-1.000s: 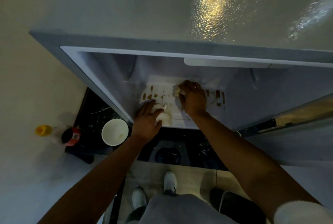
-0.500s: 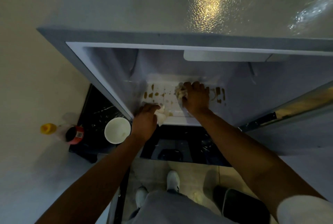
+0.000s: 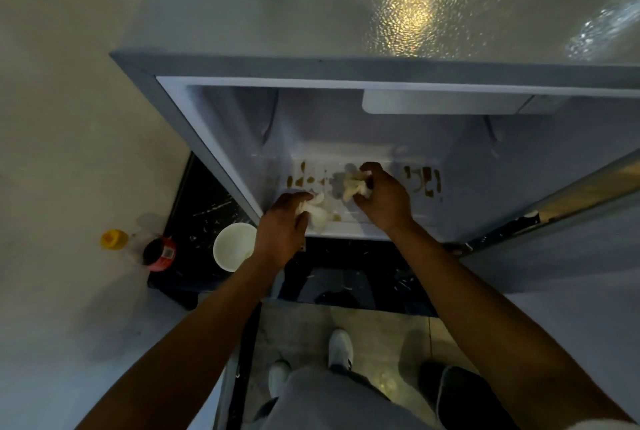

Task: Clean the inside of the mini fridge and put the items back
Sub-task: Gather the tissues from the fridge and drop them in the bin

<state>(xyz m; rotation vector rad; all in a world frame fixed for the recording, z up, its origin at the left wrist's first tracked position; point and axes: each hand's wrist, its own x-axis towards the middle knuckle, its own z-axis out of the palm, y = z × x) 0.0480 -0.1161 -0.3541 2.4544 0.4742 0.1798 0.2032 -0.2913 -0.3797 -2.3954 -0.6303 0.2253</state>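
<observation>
I look down into the open mini fridge (image 3: pixel 221 138), whose white floor carries brown stains (image 3: pixel 424 182) at the left and right. My right hand (image 3: pixel 384 201) is closed around a crumpled, soiled tissue (image 3: pixel 353 183) and lifted slightly off the middle of the floor. My left hand (image 3: pixel 282 232) grips a second crumpled white tissue (image 3: pixel 317 213) at the fridge's front left edge. Both forearms reach in from below.
A white cup (image 3: pixel 232 251), a red-labelled dark bottle (image 3: pixel 159 253) and a yellow cap (image 3: pixel 113 239) stand on the floor left of the fridge. The open fridge door (image 3: pixel 571 194) extends to the right. My white shoes (image 3: pixel 341 348) are below.
My right hand has lifted its tissue from the stained floor and turned it up. My left hand has drawn back toward the front edge, closing on its tissue.
</observation>
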